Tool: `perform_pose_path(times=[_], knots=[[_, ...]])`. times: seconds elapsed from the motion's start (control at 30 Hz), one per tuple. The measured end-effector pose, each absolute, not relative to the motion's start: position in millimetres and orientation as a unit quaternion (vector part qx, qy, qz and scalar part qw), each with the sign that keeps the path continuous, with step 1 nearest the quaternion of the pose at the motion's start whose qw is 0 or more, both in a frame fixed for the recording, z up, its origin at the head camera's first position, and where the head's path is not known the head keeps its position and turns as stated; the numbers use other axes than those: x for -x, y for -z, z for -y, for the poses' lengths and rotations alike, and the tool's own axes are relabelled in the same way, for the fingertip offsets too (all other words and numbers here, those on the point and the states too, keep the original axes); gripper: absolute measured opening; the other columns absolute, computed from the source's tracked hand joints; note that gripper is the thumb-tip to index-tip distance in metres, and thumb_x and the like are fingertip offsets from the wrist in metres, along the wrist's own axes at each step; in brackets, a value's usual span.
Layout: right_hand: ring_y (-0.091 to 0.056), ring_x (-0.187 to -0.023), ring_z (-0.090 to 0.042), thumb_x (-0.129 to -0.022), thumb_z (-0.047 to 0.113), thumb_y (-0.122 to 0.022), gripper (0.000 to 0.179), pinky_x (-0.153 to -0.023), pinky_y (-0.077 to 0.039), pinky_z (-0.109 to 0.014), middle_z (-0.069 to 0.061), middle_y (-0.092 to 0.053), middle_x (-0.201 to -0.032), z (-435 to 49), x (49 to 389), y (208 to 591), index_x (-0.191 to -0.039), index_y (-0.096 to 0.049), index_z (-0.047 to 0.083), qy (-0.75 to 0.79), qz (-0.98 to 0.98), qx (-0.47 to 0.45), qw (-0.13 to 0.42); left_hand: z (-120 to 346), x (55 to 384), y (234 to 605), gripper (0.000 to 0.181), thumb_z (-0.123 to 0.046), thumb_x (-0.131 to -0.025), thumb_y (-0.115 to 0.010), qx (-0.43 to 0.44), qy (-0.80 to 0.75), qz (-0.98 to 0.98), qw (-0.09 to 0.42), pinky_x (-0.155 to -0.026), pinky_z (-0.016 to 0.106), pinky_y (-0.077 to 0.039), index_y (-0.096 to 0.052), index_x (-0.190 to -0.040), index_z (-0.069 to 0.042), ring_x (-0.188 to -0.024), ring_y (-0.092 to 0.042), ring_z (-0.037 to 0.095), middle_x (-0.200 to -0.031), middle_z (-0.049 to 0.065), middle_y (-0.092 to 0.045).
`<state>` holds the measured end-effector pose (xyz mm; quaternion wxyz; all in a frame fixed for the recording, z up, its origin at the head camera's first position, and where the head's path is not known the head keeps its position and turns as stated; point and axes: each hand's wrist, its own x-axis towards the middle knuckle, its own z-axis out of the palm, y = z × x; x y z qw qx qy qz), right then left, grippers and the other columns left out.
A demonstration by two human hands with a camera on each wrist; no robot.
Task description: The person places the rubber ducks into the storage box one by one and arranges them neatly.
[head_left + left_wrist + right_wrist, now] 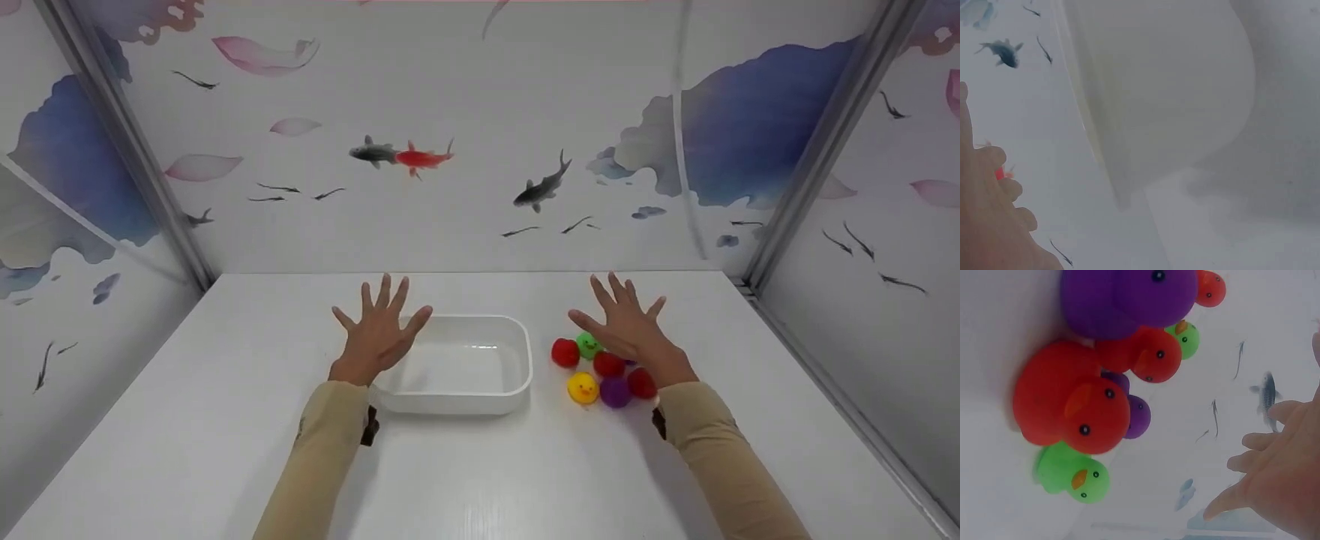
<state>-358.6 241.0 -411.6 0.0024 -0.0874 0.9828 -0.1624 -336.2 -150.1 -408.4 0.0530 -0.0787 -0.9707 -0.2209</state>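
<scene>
Head camera looks forward and down across the white table (187, 420) toward its far edge. Left wrist camera sits close beside the white rectangular plastic tub (1174, 84), which the head view (457, 364) shares. Right wrist camera views the coloured rubber ducks (1072, 405) at close range, likewise shared (600, 371).

The tub (457, 365) looks like smooth white plastic with a soft sheen. Just to its right, the toy ducks (600, 371) look like smooth, rubbery plastic in bright red, green, yellow and purple, slightly glossy. Under the tub, the counter (480, 472) is white and matt, with a faint wood-like grain. The sleeves (322, 457) are beige cloth.
</scene>
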Motion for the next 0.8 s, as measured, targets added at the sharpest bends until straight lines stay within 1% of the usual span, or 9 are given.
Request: perform_pose_path(times=[0.17, 0.37, 0.5, 0.6, 0.67, 0.73, 0.8], knots=[[0.008, -0.154, -0.049, -0.094, 0.075, -0.033, 0.094, -0.108, 0.022, -0.078, -0.019, 0.005, -0.169, -241.3, 351.5, 416.0, -0.162, -0.003, 0.019, 0.205, -0.975, 0.081, -0.006, 149.8, 328.3, 409.1, 0.082, -0.071, -0.098, -0.029, 0.082, 0.275, 0.957, 0.043, -0.107, 0.081, 0.018, -0.007, -0.162, -0.023, -0.155, 0.014, 0.043, -0.170, 0.011, 0.003], [0.009, -0.154, -0.047, -0.096, 0.070, -0.037, 0.090, -0.109, 0.021, -0.077, -0.017, 0.003, -0.170, -249.0, 342.9, 418.1, -0.163, -0.003, 0.020, 0.262, -0.962, 0.076, -0.012, 155.6, 317.8, 411.1, 0.080, -0.069, -0.100, -0.025, 0.081, 0.347, 0.934, 0.018, -0.112, 0.077, 0.019, -0.001, -0.162, -0.026, -0.156, 0.013, 0.038, -0.171, 0.007, 0.005], [0.010, -0.154, -0.047, -0.096, 0.070, -0.038, 0.088, -0.109, 0.019, -0.078, -0.017, 0.001, -0.170, -257.3, 338.0, 417.6, -0.163, -0.007, 0.021, 0.283, -0.956, 0.074, -0.012, 162.9, 312.2, 413.7, 0.079, -0.069, -0.100, -0.022, 0.074, 0.388, 0.919, 0.004, -0.116, 0.074, 0.015, 0.000, -0.162, -0.026, -0.157, 0.011, 0.037, -0.171, 0.005, 0.005], [0.009, -0.154, -0.047, -0.096, 0.070, -0.038, 0.088, -0.111, 0.016, -0.078, -0.017, 0.000, -0.170, -264.7, 335.3, 416.6, -0.163, -0.008, 0.022, 0.299, -0.952, 0.064, -0.010, 169.9, 309.4, 416.2, 0.078, -0.069, -0.100, -0.020, 0.060, 0.429, 0.902, 0.006, -0.123, 0.067, 0.007, -0.002, -0.162, -0.026, -0.158, 0.007, 0.035, -0.171, 0.004, 0.003], [0.007, -0.154, -0.046, -0.096, 0.071, -0.039, 0.088, -0.113, 0.012, -0.077, -0.016, 0.000, -0.170, -270.3, 334.0, 415.9, -0.163, -0.007, 0.024, 0.315, -0.948, 0.052, -0.005, 174.7, 308.1, 419.7, 0.076, -0.067, -0.101, -0.019, 0.054, 0.457, 0.888, 0.010, -0.126, 0.061, 0.002, -0.004, -0.163, -0.025, -0.158, 0.003, 0.034, -0.171, 0.005, 0.000], [0.003, -0.155, -0.046, -0.096, 0.071, -0.039, 0.088, -0.116, 0.004, -0.076, -0.015, -0.001, -0.170, -276.3, 332.6, 415.3, -0.163, -0.006, 0.025, 0.331, -0.943, 0.040, -0.001, 179.3, 306.4, 424.5, 0.075, -0.065, -0.102, -0.017, 0.049, 0.478, 0.877, 0.012, -0.128, 0.056, -0.002, -0.006, -0.163, -0.023, -0.158, 0.000, 0.032, -0.171, 0.006, -0.002], [-0.002, -0.155, -0.046, -0.096, 0.070, -0.040, 0.087, -0.117, -0.003, -0.075, -0.015, -0.002, -0.170, -282.4, 332.1, 414.9, -0.163, -0.007, 0.025, 0.344, -0.938, 0.031, -0.001, 183.4, 305.2, 430.4, 0.073, -0.061, -0.104, -0.015, 0.045, 0.495, 0.868, 0.014, -0.129, 0.053, -0.005, -0.007, -0.163, -0.019, -0.159, -0.003, 0.031, -0.171, 0.008, -0.005]])
